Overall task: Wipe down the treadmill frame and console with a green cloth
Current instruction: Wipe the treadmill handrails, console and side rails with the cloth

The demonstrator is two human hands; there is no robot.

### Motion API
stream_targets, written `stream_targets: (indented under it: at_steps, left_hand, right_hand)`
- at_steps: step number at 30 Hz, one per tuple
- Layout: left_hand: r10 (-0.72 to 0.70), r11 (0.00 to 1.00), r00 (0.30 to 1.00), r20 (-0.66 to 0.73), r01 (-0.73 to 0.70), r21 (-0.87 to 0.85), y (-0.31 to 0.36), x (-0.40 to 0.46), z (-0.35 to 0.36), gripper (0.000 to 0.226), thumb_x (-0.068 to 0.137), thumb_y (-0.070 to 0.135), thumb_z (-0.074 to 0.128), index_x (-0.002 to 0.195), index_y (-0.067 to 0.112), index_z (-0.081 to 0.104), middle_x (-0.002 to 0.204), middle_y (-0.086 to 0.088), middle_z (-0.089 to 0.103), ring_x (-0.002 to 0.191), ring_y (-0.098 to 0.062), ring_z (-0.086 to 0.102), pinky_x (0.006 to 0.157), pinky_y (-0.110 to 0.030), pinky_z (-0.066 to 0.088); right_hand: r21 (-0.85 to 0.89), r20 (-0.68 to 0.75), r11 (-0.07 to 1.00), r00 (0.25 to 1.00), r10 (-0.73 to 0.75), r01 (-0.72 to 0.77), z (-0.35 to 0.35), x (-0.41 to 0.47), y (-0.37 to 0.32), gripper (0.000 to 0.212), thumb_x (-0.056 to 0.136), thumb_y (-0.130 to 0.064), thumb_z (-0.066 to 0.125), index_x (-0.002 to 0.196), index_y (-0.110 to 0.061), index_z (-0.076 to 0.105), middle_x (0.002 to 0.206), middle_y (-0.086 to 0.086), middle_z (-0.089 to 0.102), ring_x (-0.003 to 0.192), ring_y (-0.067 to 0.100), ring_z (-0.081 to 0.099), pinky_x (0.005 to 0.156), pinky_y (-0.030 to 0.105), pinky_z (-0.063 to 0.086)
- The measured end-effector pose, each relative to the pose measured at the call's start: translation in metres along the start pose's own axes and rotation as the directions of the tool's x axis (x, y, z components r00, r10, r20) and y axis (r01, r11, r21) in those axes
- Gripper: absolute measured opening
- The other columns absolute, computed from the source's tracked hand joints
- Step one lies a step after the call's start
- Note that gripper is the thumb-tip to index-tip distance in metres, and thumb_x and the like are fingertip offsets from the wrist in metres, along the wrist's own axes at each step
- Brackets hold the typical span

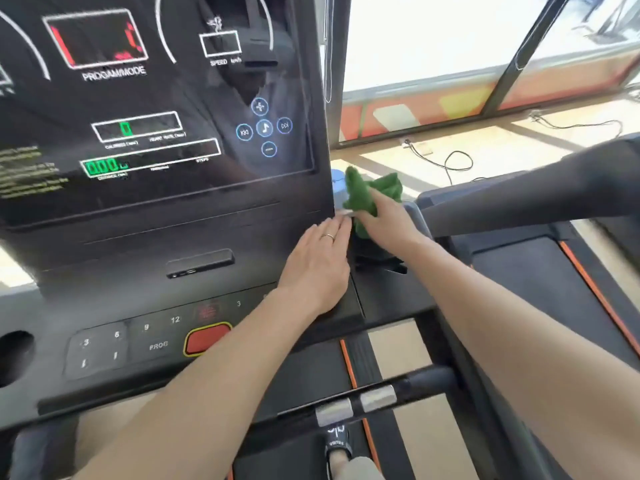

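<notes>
The treadmill frame (pixel 512 216) is the biggest thing here, a dark, stiff structure with a handrail on the right side; it will not move or bend under a wiping hand, so one can press on it firmly. Next comes the console (pixel 156 133), a large glossy black panel with lit green digits and round touch buttons. I judge its surface to be smooth and a little slippery, and a hard push on it may trigger a button (the red stop button (pixel 206 338) lower down is also near the forearm), so a light pressure seems better there. The left hand (pixel 318 268) lies flat on the lower right corner of the console with the fingers straight and close together, holding nothing; a ring is on one finger. The right hand (pixel 384 216) is just beside it, at the right edge of the console, and its fingers are curled around the green cloth (pixel 367 194). The cloth is bunched up above the hand, soft and light, probably a fluffy microfiber; it will fold and slip easily, so it is best gripped in a bundle in the palm, as it is now, with a loose part free for contact. Behind the cloth a small blue object (pixel 338 187) shows; I cannot tell what it is.
</notes>
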State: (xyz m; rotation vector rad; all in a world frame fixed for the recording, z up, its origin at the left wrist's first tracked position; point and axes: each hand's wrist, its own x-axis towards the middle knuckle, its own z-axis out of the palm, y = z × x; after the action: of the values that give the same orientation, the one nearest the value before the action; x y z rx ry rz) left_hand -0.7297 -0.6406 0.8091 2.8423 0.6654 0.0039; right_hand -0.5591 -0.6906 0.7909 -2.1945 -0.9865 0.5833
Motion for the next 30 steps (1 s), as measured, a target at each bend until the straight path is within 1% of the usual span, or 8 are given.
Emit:
stream_targets:
  at_steps: [2,4,11,14,16,18,25,30]
  left_hand:
    - [-0.05,0.999,0.998,0.05,0.049,0.016,0.002,0.013,0.004,0.067,0.101,0.014,0.033,0.16,0.01,0.001,0.168,-0.007,0.001,0.154,-0.021,0.004,0.125,-0.035,0.003]
    - [-0.062,0.997,0.996,0.066,0.059,0.042,-0.002,0.017,0.008,0.07,0.099,0.009,0.034,0.16,0.01,-0.001,0.168,-0.005,-0.003,0.154,-0.02,0.001,0.125,-0.035,0.002]
    - [0.004,0.993,0.998,0.061,-0.012,0.121,-0.005,0.008,0.017,0.069,0.098,0.01,0.033,0.159,0.008,0.002,0.168,-0.008,-0.006,0.154,-0.024,-0.004,0.125,-0.036,-0.002]
    - [0.003,0.997,0.998,0.058,-0.007,0.076,-0.009,0.005,0.015,0.068,0.096,0.013,0.033,0.16,0.009,0.009,0.168,-0.005,0.002,0.155,-0.021,0.002,0.126,-0.036,0.001]
    - [0.006,0.997,0.999,0.051,-0.01,0.082,-0.012,0.003,0.014,0.069,0.091,0.019,0.019,0.16,0.009,0.014,0.168,-0.003,0.005,0.154,-0.019,0.007,0.126,-0.036,0.003]
    - [0.007,0.995,0.998,0.065,-0.014,0.099,-0.012,0.004,0.015,0.078,0.084,0.026,0.005,0.16,0.01,0.014,0.168,-0.003,0.004,0.154,-0.019,0.006,0.126,-0.035,0.003]
    - [-0.054,0.994,0.995,0.08,0.046,0.101,-0.004,0.006,0.025,0.081,0.082,0.029,-0.002,0.16,0.009,0.009,0.168,-0.004,-0.003,0.155,-0.02,-0.003,0.126,-0.037,0.003]
    - [-0.073,0.995,0.993,0.088,0.068,0.067,-0.003,0.004,0.024,0.071,0.091,0.023,0.015,0.16,0.012,0.004,0.168,-0.001,-0.009,0.154,-0.017,-0.008,0.125,-0.035,0.0]
  right_hand:
    - [-0.244,0.166,0.962,0.982,-0.086,0.126,0.021,0.005,0.017,0.048,0.104,-0.034,0.048,0.15,-0.021,0.046,0.151,-0.002,0.05,0.147,0.023,0.035,0.119,0.036,0.026]
    - [-0.29,0.134,0.94,0.98,-0.148,0.182,0.031,0.0,0.026,0.054,0.106,-0.036,0.04,0.158,-0.024,0.032,0.163,-0.005,0.033,0.155,0.019,0.016,0.126,0.037,0.01]
    - [-0.297,0.079,0.866,0.914,-0.398,0.403,0.031,-0.08,0.072,0.055,0.099,-0.033,0.043,0.151,-0.016,0.045,0.154,-0.002,0.048,0.15,0.021,0.03,0.125,0.037,0.02]
    - [-0.397,0.142,0.772,0.864,-0.483,0.497,0.025,-0.104,0.09,0.051,0.1,-0.032,0.047,0.148,-0.014,0.05,0.152,0.0,0.05,0.15,0.023,0.033,0.123,0.04,0.025]
    - [-0.463,0.216,0.694,0.829,-0.515,0.552,0.016,-0.095,0.096,0.052,0.101,-0.036,0.044,0.146,-0.012,0.051,0.152,0.003,0.051,0.149,0.022,0.036,0.121,0.042,0.03]
    - [-0.515,0.241,0.662,0.833,-0.498,0.545,0.008,-0.073,0.095,0.056,0.101,-0.039,0.041,0.148,-0.01,0.049,0.153,0.006,0.049,0.148,0.023,0.037,0.123,0.042,0.028]
    - [-0.514,0.123,0.801,0.951,-0.283,0.305,0.01,0.02,0.064,0.059,0.109,-0.04,0.027,0.161,-0.012,0.022,0.166,0.005,0.027,0.155,0.02,0.017,0.127,0.035,0.006]
    - [-0.38,0.008,0.887,0.96,-0.281,0.262,0.01,0.0,0.069,0.052,0.109,-0.033,0.035,0.158,-0.013,0.033,0.162,0.008,0.035,0.153,0.023,0.024,0.127,0.036,0.012]
